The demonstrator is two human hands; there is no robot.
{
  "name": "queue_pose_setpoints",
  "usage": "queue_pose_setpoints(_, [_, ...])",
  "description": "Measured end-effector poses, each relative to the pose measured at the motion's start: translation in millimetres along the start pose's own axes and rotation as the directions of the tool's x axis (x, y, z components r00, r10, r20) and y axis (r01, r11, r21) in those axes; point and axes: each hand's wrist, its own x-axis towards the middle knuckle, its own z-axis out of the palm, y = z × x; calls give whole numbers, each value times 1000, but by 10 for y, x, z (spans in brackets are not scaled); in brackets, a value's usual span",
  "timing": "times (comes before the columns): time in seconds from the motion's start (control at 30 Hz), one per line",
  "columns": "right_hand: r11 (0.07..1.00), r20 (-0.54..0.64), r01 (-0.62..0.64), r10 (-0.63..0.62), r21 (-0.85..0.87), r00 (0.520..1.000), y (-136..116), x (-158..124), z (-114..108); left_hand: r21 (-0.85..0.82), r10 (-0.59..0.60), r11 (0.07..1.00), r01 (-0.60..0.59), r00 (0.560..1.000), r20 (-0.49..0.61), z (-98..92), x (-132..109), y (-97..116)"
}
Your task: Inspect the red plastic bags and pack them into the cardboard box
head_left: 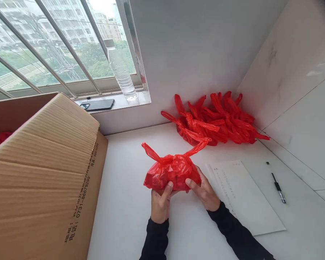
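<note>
Red knotted bag [172, 171] gripped by both hands: left hand [160, 204], right hand [205, 191], above white table [124, 202].

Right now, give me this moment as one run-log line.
left hand: grips red plastic bag | right hand: grips same bag | behind: pile of tied red bags | left: cardboard box | right: paper sheet, pen

One camera only, head-worn: it looks forward and down at the white table [124, 220], close over the left hand [160, 204], right hand [206, 193] and red bag [173, 173]; window [43, 47] far left.
</note>
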Motion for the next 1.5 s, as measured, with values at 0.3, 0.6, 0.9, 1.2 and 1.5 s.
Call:
queue_pose_setpoints(0.3, [996,-91,-6,-2,-87,996,70,2,-80,43,-22,999,19,998,63,22,-16,-24])
queue_pose_setpoints(0.6, [997,-34,-16,13,-73,999,-2,-27,-66,127,-16,992,18,1000,-14,-44,28,-34])
queue_pose_setpoints(0.9, [975,-73,-102,118,200,990,85,10,-134,-84,-37,996,27,991,-132,12,-7,-27])
queue_pose_setpoints(1.2, [976,180,-193,172,105,969,-56,-39,-172,88,-102,991,97,993,57,-153,8,-119])
queue_pose_setpoints(1.5, [994,8,-75,76,-76,997,68,-10,-223,22,-117,993,116,991,57,-44,0,-60])
